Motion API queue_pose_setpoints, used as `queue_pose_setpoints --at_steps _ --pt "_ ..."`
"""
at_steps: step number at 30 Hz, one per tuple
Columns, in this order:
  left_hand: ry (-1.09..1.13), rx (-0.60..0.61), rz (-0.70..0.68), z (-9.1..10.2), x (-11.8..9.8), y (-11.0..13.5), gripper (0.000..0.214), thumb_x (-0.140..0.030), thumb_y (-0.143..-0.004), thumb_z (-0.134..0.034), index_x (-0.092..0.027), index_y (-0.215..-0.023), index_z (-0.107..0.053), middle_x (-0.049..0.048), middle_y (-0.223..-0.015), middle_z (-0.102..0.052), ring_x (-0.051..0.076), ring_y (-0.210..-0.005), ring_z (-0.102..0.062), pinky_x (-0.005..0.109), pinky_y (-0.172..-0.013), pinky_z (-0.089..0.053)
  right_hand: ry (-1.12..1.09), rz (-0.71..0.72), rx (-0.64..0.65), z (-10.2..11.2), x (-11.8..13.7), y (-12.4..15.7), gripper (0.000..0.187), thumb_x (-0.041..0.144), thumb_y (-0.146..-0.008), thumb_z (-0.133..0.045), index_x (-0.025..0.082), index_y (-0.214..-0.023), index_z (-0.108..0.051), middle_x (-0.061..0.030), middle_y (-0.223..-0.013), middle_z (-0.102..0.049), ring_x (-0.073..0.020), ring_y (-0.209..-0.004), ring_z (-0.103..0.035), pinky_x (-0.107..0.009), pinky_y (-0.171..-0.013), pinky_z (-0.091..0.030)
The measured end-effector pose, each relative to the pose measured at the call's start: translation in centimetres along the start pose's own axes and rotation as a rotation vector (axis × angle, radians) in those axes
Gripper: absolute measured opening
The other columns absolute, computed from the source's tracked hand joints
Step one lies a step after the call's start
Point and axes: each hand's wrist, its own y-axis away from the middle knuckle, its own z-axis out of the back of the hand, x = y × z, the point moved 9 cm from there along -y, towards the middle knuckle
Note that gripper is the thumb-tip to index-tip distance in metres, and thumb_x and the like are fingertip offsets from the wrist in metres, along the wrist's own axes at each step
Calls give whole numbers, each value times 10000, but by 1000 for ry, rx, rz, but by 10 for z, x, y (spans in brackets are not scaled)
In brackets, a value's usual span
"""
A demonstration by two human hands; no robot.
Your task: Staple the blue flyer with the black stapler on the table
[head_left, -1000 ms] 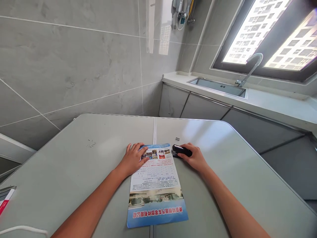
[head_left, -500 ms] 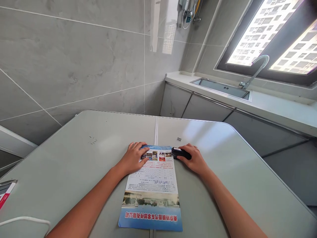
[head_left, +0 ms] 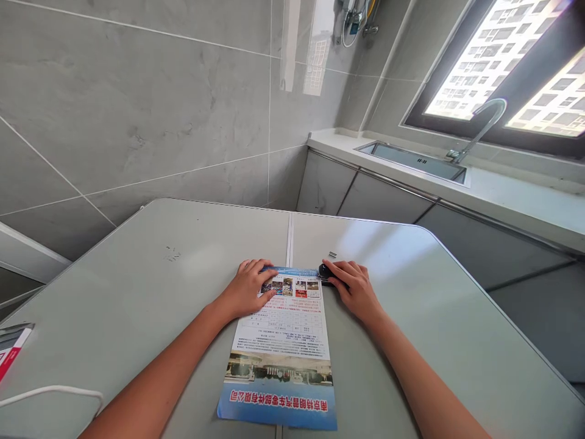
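Note:
A printed leaflet (head_left: pixel 278 390) with blue ends, small photos and a text block lies on the table, its lettering upside down to me. My left hand (head_left: pixel 251 286) rests across its far left edge, fingers and thumb spread on the paper. At the leaflet's far right edge is a black stapler (head_left: pixel 325 272), its nose meeting the paper near the corner. My right hand (head_left: pixel 351 283) is closed around the stapler, fingers over its top. Most of the stapler's body is hidden under that hand. Whether a staple has gone in cannot be seen.
Short staple strips (head_left: pixel 333 254) lie just beyond the stapler. A white cable (head_left: pixel 55 389) and a red-and-white box (head_left: pixel 13 350) are at the table's left edge. Behind the grey table (head_left: pixel 219 228) stand a tiled wall and a counter with a sink (head_left: pixel 415 161).
My right hand has shifted forward over the stapler, its fingers now covering more of the top. The left hand and leaflet stay in place. The camera view has tilted slightly.

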Motion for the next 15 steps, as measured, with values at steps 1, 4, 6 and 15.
queue_pose_setpoints --at_steps 1,4,6,15 --pt "2 2 1 0 0 0 377 -361 -928 -650 -248 -1288 -648 104 -1365 -581 302 -1246 -545 546 -1136 -346 18 -2 -10 -1 1 -1 428 304 -1064 -449 370 -1475 -547 -58 -1231 -696 -248 -1057 -611 -460 -973 -427" --pt "5 4 3 0 0 0 384 -363 -920 -661 -253 -1287 -650 100 -1359 -584 303 -1249 -542 549 -1142 -337 66 -10 -21 -5 3 -2 438 279 -1057 -447 383 -1467 -558 -63 -1237 -689 -256 -1063 -607 -462 -951 -430" --pt "7 4 5 0 0 0 389 -362 -913 -671 -251 -1285 -650 99 -1358 -583 302 -1254 -540 545 -1143 -335 87 -16 -19 -8 4 -3 436 271 -1053 -450 382 -1457 -570 -63 -1224 -689 -258 -1059 -603 -460 -945 -429" --pt "17 2 9 -1 1 0 384 -371 -907 -679 -265 -1275 -655 91 -1338 -592 297 -1240 -542 534 -1140 -332 69 -73 -2 -10 4 -6 417 277 -1049 -432 372 -1413 -611 -74 -1200 -689 -277 -1058 -585 -470 -941 -408"
